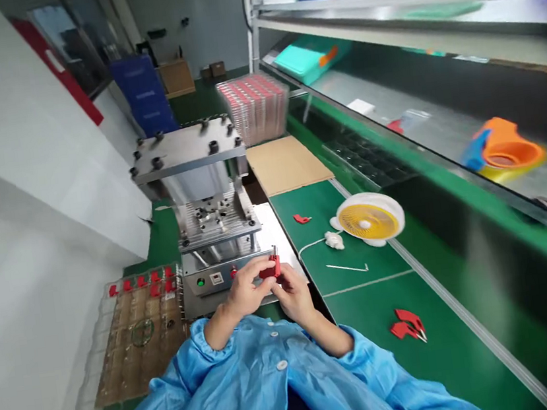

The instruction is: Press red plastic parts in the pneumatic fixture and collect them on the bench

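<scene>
Between my two hands is a red plastic part (276, 266) with a metal pin sticking up from it. My left hand (250, 289) grips it with thumb and fingers from the left. From the right, my right hand (292, 290) has its fingers closed at the part's lower side. Just beyond stands a metal press fixture (203, 203), its front panel carrying a green button (200, 282) and a red button (234, 272). A similar red part (301, 219) lies on the green mat, and a small group of red parts with metal pins (406, 325) rests farther right.
A clear compartment tray (117, 357) with several red parts is at the left. On the mat are a white-and-yellow fan (369, 218) with its cord and a hex key (347, 267). Cardboard (288, 163) and stacked trays (255, 107) lie behind; a shelf (410, 141) runs along the right.
</scene>
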The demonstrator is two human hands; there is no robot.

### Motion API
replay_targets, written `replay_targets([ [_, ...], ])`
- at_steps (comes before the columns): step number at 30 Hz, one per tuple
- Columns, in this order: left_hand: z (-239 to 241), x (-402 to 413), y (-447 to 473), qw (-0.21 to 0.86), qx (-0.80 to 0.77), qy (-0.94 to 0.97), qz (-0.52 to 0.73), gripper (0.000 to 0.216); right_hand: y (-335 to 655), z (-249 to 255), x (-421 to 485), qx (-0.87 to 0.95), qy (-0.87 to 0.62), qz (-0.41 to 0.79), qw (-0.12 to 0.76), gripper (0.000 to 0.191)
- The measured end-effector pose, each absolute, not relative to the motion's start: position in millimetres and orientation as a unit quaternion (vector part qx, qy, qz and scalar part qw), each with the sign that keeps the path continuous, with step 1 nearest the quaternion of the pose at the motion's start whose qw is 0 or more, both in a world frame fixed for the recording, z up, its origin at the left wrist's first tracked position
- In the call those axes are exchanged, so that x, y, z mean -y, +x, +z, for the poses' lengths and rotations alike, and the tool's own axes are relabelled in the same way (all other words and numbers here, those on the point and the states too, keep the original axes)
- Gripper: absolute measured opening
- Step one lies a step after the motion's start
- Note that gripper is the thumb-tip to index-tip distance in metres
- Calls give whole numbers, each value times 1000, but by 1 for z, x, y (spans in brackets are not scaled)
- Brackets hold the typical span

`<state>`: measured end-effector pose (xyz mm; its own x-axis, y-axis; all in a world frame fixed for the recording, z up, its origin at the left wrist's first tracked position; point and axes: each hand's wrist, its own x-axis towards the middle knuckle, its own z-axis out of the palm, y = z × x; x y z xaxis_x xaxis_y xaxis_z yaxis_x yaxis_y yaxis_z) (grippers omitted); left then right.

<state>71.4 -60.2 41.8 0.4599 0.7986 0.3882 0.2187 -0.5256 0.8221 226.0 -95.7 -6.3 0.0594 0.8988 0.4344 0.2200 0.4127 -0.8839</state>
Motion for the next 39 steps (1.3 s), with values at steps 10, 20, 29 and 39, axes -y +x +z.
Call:
replay_targets([
  [10, 56, -24, -32, 65, -430, 788, 436, 23, 158, -15, 64, 580, -435, 443, 528, 44],
  [20, 45, -90, -34, -34, -449, 839, 306, 11, 155, -31, 69, 492, -494, 452, 556, 47],
  [29, 39, -90, -28, -52, -476, 814, 330, 8, 150, -40, 70, 436, -542, 482, 533, 56],
  [39, 39, -97, -23, -57, -496, 797, 340, 7, 165, -49, 55, 435, -536, 511, 513, 54],
])
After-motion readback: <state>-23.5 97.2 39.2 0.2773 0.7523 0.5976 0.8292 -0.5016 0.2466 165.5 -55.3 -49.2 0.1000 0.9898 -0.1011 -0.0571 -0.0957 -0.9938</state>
